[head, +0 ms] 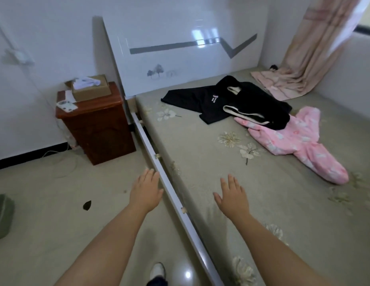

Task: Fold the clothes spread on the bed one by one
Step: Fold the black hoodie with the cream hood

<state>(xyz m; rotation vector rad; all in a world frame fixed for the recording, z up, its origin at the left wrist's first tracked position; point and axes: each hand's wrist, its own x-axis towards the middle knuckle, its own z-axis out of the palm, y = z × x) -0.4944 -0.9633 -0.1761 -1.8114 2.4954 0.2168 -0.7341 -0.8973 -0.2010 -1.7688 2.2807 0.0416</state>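
Seen from the head camera, looking forward and down, two bare forearms are stretched out over the near edge of a bed (200, 182) covered by a grey-green sheet printed with pale flowers. The left hand (145, 190) is held palm down over the floor just beside the white bed rail (171, 195), its fingers straight and close together, nothing held. The right hand (232, 196) is held palm down above the sheet, fingers straight and slightly spread, the thumb out to the side, nothing held; whether it touches the sheet cannot be told. Well apart from both hands, toward the headboard (180, 58), the clothes are spread: a black T-shirt (192, 102) with a small chest print too small to be read, a black hooded garment with cream lining (258, 106) lying partly over it, and a pink printed garment (303, 141) whose upper edge is tucked under the black one. A pink curtain (308, 65) is draped onto the far corner of the bed. Left of the bed, a dark red wooden nightstand (97, 124) is topped by a cardboard tissue box (91, 87) and a white remote (66, 106). A white shoe (158, 271) is seen on the glossy floor.
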